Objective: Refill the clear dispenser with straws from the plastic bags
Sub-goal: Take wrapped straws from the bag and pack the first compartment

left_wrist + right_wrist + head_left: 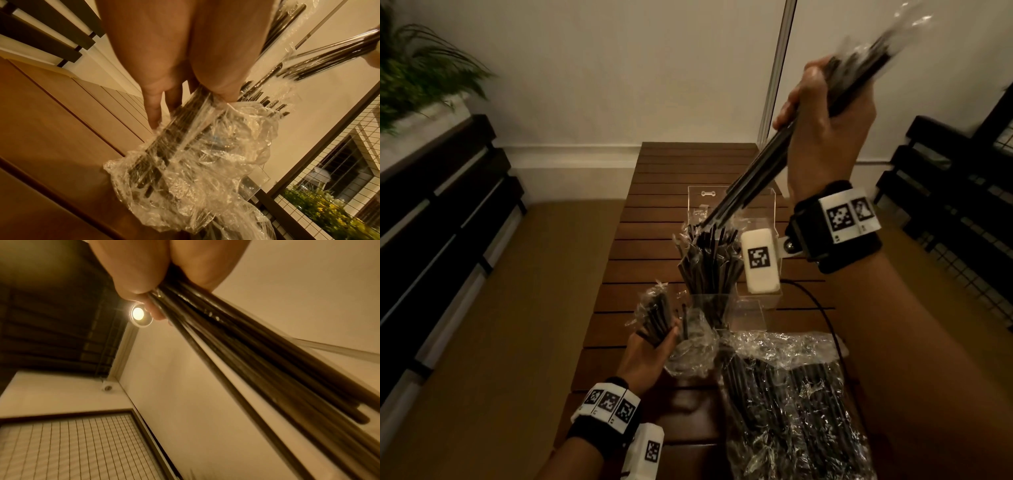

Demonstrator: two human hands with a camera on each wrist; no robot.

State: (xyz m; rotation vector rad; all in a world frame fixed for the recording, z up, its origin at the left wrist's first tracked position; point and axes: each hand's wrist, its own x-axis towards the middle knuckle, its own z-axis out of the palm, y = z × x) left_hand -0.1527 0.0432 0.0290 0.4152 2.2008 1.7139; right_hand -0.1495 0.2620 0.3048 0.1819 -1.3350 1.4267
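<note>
Risky: right hand [825, 137] grips straws [753, 178] tilted over dispenser [763, 205], left hand [654, 346] clutches bag [688, 346]; loose ones could slip out.

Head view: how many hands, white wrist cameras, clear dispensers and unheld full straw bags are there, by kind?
Hands: 2, left hand gripping opened straw bag, right hand gripping straw bundle
Wrist cameras: 2, left wrist camera, right wrist camera
Clear dispenser: 1
Full straw bag on table: 1
Total: 6
</note>
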